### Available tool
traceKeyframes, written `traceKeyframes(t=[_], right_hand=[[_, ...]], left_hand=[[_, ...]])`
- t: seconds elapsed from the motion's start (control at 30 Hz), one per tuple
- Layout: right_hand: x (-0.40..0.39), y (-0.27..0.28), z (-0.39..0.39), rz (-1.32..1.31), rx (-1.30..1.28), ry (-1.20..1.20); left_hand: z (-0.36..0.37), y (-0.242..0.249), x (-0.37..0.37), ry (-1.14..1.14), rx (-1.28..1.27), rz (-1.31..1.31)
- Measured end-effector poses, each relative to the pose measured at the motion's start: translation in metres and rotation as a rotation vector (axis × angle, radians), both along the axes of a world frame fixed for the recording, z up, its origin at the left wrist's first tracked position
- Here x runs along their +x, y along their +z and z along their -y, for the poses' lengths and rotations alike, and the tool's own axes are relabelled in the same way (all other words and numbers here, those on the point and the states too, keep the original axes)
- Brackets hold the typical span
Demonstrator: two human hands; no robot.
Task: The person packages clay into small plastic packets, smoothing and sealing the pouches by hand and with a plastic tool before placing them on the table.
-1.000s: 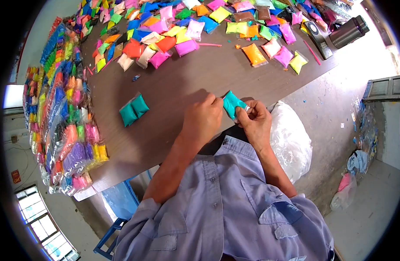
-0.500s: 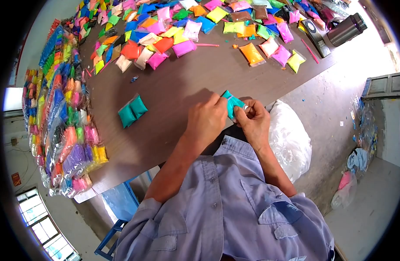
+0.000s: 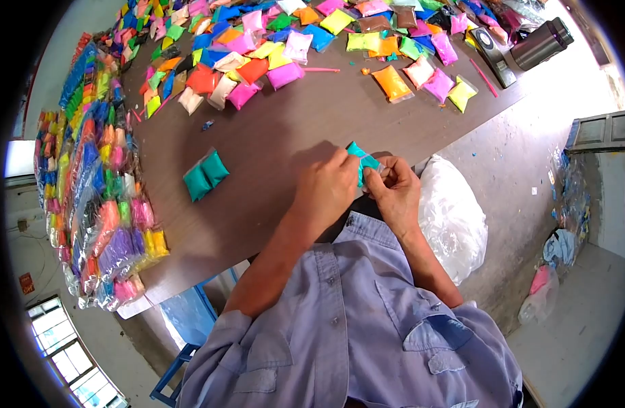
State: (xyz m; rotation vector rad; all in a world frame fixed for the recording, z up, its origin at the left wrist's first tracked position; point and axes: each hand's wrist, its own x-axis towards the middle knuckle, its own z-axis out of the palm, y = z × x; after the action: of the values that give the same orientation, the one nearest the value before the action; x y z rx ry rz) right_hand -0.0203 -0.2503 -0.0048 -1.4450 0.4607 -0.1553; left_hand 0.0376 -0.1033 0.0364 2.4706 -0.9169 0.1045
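Observation:
Between my two hands, close to the table's near edge, is a small clear packet of teal clay-like material (image 3: 368, 162). My left hand (image 3: 329, 180) grips its left side, fingers bent and partly hiding it. At the packet's right end, my right hand (image 3: 397, 187) pinches the clear plastic edge between thumb and fingers. Two more teal packets (image 3: 206, 175) lie side by side on the table, off to the left of my left hand.
Many colourful packets (image 3: 244, 61) are heaped across the far table (image 3: 278, 129). Bundled bags of packets (image 3: 108, 217) line the left edge. A dark flask (image 3: 542, 45) and a black device (image 3: 493, 58) stand far right. A white plastic bag (image 3: 452, 217) is beside my right arm.
My left hand has shifted slightly to the right and covers more of the teal packet. The right hand keeps its pinch at almost the same place.

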Motion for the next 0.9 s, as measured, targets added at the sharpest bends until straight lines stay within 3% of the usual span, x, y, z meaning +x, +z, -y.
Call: traceKeyframes(t=[0.07, 0.27, 0.8, 0.9], right_hand=[[-0.002, -0.004, 0.001, 0.005, 0.004, 0.002], [-0.001, -0.002, 0.001, 0.003, 0.002, 0.0], [-0.006, -0.008, 0.0, 0.112, -0.004, 0.015], [-0.007, -0.01, 0.0, 0.093, -0.048, 0.033]], left_hand=[[0.0, 0.002, 0.006, 0.106, -0.028, -0.072], [0.008, 0.006, -0.004, 0.023, -0.126, -0.096], [0.003, 0.012, 0.003, 0.088, -0.109, -0.154], [0.002, 0.001, 0.006, 0.052, -0.258, -0.153]])
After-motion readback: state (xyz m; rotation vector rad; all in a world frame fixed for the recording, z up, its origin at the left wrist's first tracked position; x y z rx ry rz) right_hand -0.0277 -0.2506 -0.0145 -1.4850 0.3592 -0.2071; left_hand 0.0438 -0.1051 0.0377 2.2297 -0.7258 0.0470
